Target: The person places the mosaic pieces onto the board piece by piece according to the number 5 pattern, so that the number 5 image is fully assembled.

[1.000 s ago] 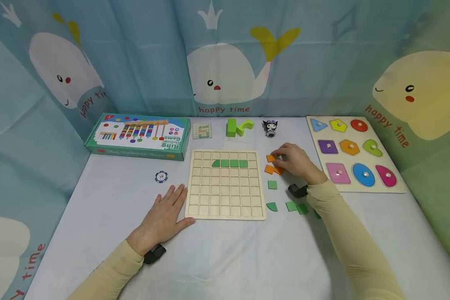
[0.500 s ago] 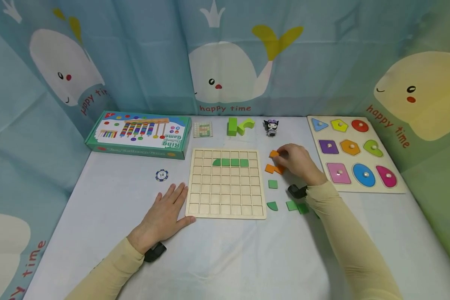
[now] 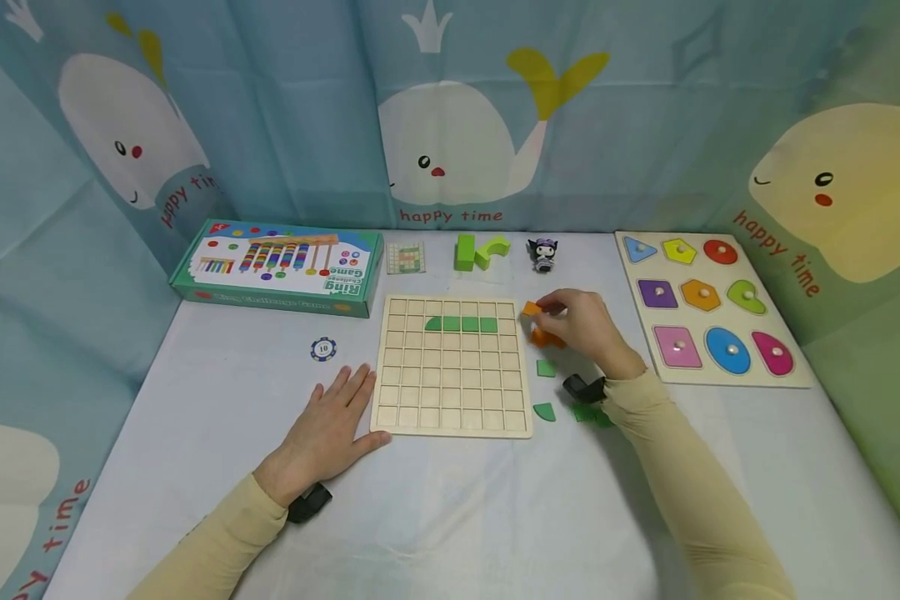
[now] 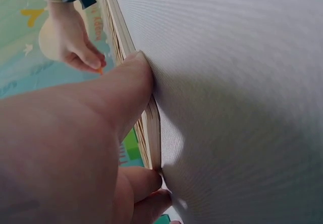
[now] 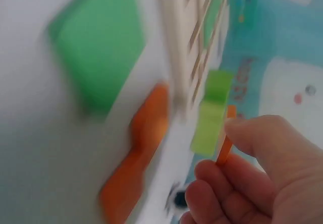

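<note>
My right hand [image 3: 581, 327] pinches an orange square tile [image 3: 532, 308] between thumb and fingers, just right of the wooden grid board [image 3: 450, 383]. In the right wrist view the held tile [image 5: 226, 142] stands on edge, above the table. Two more orange tiles [image 5: 123, 188] lie below that hand. Along an upper row of the board sit several green tiles [image 3: 461, 324], the leftmost with a rounded corner. My left hand [image 3: 328, 429] lies flat with spread fingers at the board's lower left corner. Its thumb and fingertips touch the board's edge [image 4: 153, 133] in the left wrist view.
Loose green tiles [image 3: 545, 368] lie right of the board. Behind it are a pattern card [image 3: 406, 258], green blocks [image 3: 465, 252] and a small figurine [image 3: 543, 254]. A game box [image 3: 277, 268] stands back left, a shape puzzle [image 3: 708, 308] at right, a poker chip [image 3: 323, 349] at left.
My right hand has lifted the orange tile off the table and moved it left toward the board's upper right corner. The left hand has stayed in place.
</note>
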### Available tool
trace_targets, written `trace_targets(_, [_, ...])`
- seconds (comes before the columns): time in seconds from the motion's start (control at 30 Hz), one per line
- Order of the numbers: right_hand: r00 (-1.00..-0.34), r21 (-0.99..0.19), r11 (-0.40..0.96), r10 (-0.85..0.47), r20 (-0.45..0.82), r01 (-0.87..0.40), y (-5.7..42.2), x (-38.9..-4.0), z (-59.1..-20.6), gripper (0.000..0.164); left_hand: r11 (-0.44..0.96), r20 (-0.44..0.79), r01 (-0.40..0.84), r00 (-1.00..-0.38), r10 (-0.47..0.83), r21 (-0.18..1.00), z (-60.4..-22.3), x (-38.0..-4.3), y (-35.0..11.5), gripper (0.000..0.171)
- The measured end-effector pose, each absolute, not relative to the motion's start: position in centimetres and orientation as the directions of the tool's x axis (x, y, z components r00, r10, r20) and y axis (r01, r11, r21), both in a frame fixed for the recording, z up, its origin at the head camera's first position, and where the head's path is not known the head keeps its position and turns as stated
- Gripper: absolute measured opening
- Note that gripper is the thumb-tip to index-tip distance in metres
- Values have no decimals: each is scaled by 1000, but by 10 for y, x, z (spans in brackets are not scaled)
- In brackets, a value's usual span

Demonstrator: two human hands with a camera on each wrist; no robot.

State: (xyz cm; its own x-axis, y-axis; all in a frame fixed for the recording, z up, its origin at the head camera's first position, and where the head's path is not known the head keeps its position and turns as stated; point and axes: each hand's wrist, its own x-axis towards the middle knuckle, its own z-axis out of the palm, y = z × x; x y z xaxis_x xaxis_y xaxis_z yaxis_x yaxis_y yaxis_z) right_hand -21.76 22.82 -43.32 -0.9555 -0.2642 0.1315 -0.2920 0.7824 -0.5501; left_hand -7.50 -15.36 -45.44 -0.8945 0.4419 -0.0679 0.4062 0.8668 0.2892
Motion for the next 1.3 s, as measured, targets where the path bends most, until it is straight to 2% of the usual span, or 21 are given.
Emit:
trace_targets(0.33, [-905,-597,693,-395,156,-405,191,-208,-428,25,867,-66,398,-898,435,299,-456,-76,-154,88])
trace_targets(0.67, [-866,-633,641,-490,97,-434,155,-210,-428,25,865,-64,400,-897,437,303,-456,-76,-154,88])
trace_targets(1.0, [-816,-565,649,-573,79,-510,125,-211,-429,25,866,-65,405,-895,441,293,-455,-75,-155,87])
trace_targets(1.3, [-768,-484,649,-635,82,-587,106,-211,-429,15,867,-71,403,-895,440,292,-457,-76,-155,88])
